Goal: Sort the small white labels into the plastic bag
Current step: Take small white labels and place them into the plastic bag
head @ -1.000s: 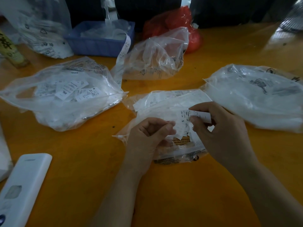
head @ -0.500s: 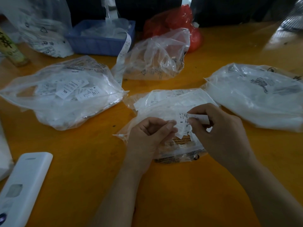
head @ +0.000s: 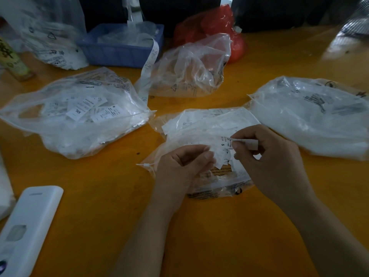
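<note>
Small white paper labels point(head: 223, 150) are pinched in the curled grip of both the right hand point(head: 267, 156) and the left hand point(head: 183, 166), over a clear plastic bag point(head: 207, 126) lying on the orange surface point(head: 99, 186), between two fuller label bags.

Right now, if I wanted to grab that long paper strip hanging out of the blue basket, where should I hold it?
Probably pinch the long paper strip on its hanging middle, thumb and finger on its two flat faces, coming from the front. That stretch droops free over the blue basket rim, while its lower end lies against a clear bag, harder to get fingers under.
</note>
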